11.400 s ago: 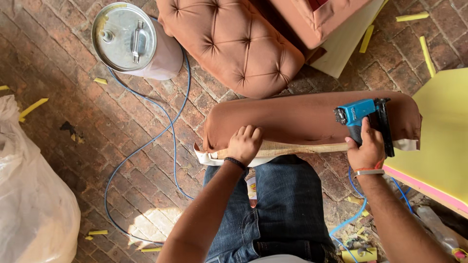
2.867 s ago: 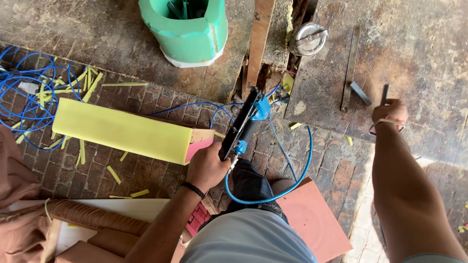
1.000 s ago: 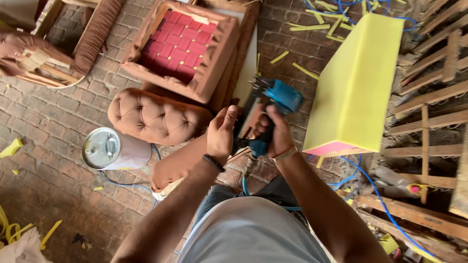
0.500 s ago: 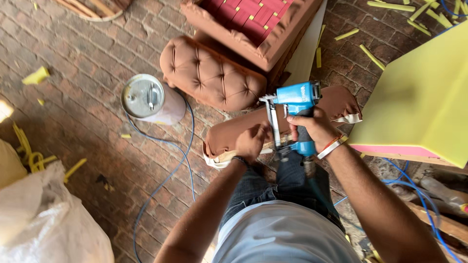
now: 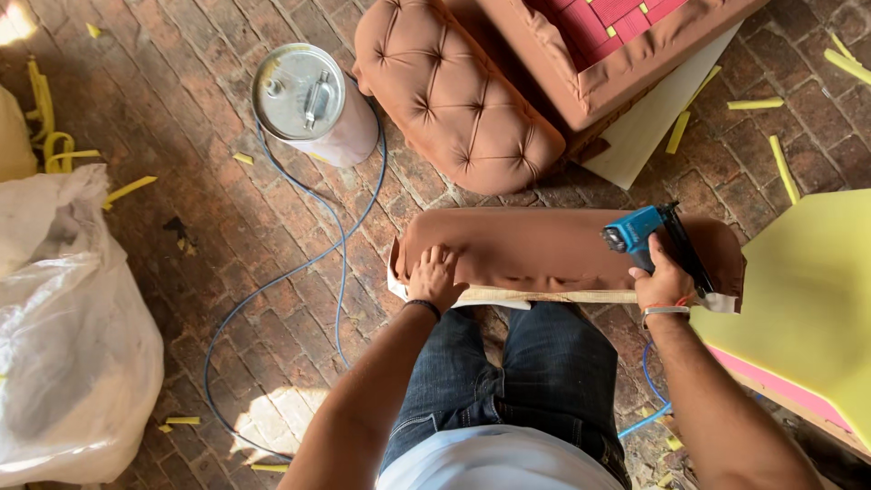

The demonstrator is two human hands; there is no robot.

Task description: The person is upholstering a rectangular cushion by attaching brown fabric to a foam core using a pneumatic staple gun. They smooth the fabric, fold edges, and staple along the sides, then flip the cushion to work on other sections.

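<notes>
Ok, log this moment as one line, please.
left hand: pressing brown upholstered panel | right hand: gripping blue staple gun on panel | blue hose on brick floor

A round silver metal can stands at upper left of centre on the red brick floor, a thin blue hose curving below it. Upper centre lies a brown button-tufted cushion. A white plastic sack fills the left edge; a yellow foam slab fills the right.

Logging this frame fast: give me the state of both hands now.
Left hand: open, pressed flat on the long brown fabric-covered padded piece.
Right hand: closed around the grip of the blue pneumatic staple gun.
</notes>
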